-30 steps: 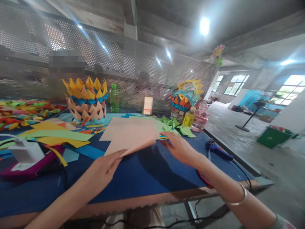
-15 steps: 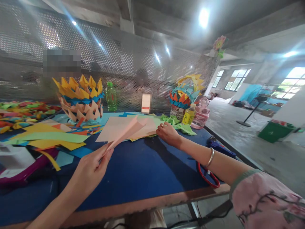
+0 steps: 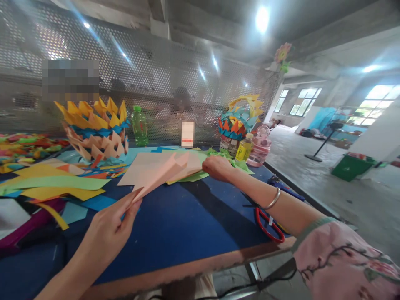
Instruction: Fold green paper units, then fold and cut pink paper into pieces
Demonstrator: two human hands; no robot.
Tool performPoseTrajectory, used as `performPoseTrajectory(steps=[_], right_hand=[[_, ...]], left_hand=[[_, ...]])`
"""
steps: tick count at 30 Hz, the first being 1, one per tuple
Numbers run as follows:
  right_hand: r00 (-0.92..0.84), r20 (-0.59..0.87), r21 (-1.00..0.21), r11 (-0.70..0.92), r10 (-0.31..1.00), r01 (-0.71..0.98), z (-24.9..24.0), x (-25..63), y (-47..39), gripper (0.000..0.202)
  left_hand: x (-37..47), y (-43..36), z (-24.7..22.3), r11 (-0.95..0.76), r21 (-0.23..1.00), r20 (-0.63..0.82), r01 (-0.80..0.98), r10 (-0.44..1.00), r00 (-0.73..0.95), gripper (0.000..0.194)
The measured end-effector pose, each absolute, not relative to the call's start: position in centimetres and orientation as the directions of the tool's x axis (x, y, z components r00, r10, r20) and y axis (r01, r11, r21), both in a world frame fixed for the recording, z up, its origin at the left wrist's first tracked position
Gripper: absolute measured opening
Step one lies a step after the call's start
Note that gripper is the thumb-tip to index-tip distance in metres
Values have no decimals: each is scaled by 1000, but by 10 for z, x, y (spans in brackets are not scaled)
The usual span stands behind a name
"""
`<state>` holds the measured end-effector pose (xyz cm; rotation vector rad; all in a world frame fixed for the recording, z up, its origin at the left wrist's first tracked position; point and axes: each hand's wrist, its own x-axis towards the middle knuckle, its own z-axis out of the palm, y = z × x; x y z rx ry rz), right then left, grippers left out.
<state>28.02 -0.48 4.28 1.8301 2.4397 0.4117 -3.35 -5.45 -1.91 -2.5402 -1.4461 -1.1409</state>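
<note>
In the head view, my left hand (image 3: 109, 227) is closed in a pinch on the near end of a peach paper sheet (image 3: 159, 175), which is bent up into a loose fold above the blue table. My right hand (image 3: 218, 168), fingers curled, is closed at the right edge of the peach paper; its fingertips are partly hidden. Under and behind lies a stack of coloured sheets, with a flat peach sheet (image 3: 129, 168) at its left and green paper (image 3: 200, 178) showing below. Folded green paper pieces (image 3: 246, 167) lie just beyond my right hand.
Red-handled scissors (image 3: 270, 227) lie beneath my right forearm. At the back stand a layered paper crown (image 3: 96, 133), a green bottle (image 3: 139, 125), a second paper piece (image 3: 233, 129), a yellow bottle (image 3: 244, 148) and a pink bottle (image 3: 261, 146). Loose strips (image 3: 62, 183) cover the left.
The view has shifted slightly, so most things sit a little further left. My right hand's fingers have curled in more at the paper's edge. My left hand keeps its pinch on the peach sheet.
</note>
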Motion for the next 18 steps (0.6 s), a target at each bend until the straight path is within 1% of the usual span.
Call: performPoseTrajectory(steps=[3,5,6,9,11,13,15,18], right_hand=[[-272,90,191,251,958,949,44,294,-13,35],[-212,133,163,190,968,968,48,314,-16,39],[-175,158,150,152,972,977,51,327,-16,37],[-55,206,114,32,977,993,56,365,-17,33],[3,206,94,-23,979,995,56,384,-19,30],[31,186,81,-47,982,996,50,395,-22,28],[35,163,73,-47,986,996,42,398,-25,24],[20,126,70,-29,992,997,28,393,-28,28]], left_hand=[[-34,-56,-21,-617,295,598,730,715,362,42],[-34,-57,-24,-658,257,607,708,680,412,41],[-34,-57,-26,-674,232,600,702,667,441,41],[-32,-61,-31,-712,116,599,692,606,523,45],[-30,-64,-35,-744,29,605,668,545,581,50],[-27,-68,-40,-776,-47,596,629,483,642,54],[-24,-70,-44,-797,-93,578,597,444,684,56],[-21,-71,-49,-807,-101,570,582,433,698,60]])
